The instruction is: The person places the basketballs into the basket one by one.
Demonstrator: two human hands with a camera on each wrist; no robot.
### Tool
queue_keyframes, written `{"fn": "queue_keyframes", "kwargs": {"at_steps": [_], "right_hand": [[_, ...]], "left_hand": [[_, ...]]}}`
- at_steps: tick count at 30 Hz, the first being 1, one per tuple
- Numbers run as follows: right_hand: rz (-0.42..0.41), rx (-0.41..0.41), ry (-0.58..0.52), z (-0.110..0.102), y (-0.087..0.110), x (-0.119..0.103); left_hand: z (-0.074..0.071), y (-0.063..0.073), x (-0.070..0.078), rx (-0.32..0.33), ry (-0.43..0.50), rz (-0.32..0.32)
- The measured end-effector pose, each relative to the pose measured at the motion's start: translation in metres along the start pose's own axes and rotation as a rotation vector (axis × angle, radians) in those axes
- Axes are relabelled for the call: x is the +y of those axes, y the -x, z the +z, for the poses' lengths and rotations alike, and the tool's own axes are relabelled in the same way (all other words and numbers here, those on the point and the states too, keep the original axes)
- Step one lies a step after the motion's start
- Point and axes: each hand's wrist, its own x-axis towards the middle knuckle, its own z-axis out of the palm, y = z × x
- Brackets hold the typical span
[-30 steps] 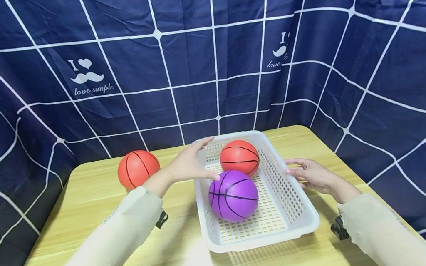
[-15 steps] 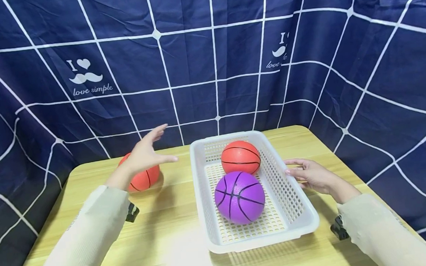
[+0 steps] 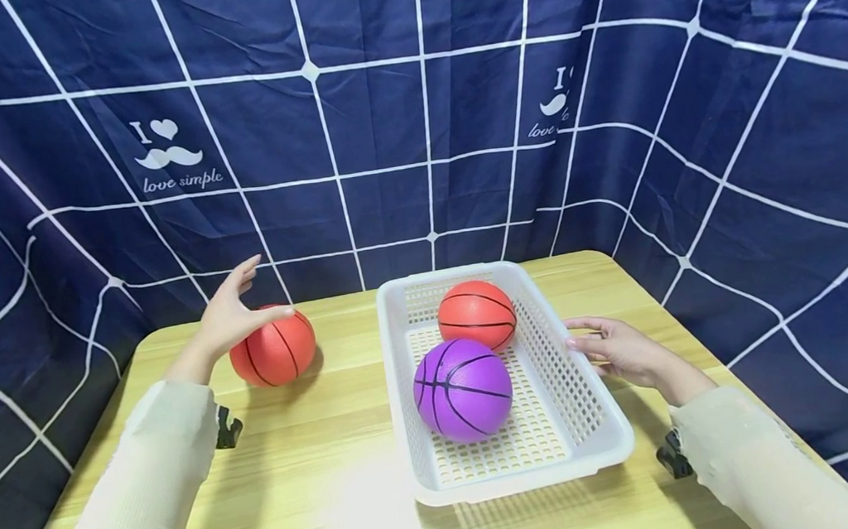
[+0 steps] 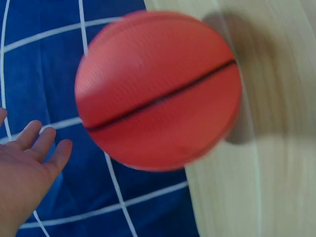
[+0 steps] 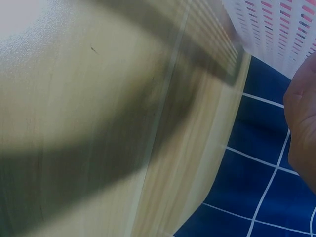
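Note:
In the head view, a red-orange toy basketball (image 3: 274,351) sits on the table at the left. My left hand (image 3: 228,317) is spread just beside and above it, thumb in front of the ball. The left wrist view shows that ball (image 4: 158,94) large, with the fingers of my left hand (image 4: 27,173) apart from it. A white perforated plastic basket (image 3: 516,480) holds a purple basketball (image 3: 464,398) in front of another red-orange basketball (image 3: 476,310). At the basket's right rim my right hand (image 3: 621,353) rests its fingertips against the outside; some of its fingers are hidden.
The wood-patterned table (image 3: 321,472) ends at a dark blue curtain (image 3: 376,135) with white lines, hung behind and along both sides. The right wrist view shows the table edge (image 5: 212,177) close to the right hand.
My left hand has left the purple ball in the basket and moved left to the red-orange ball on the table. The purple ball rocked slightly. My right hand has stayed at the rim.

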Motion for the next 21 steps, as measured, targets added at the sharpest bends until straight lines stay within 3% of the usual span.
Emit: {"fn": "queue_keyframes", "kwargs": {"at_steps": [7, 21], "right_hand": [[0.000, -0.003, 0.002, -0.001, -0.001, 0.001], [-0.011, -0.011, -0.003, -0.002, -0.002, 0.004]], "left_hand": [[-0.009, 0.007, -0.025, 0.021, 0.046, -0.078], [-0.001, 0.025, -0.071, -0.091, 0.189, -0.239]]}}
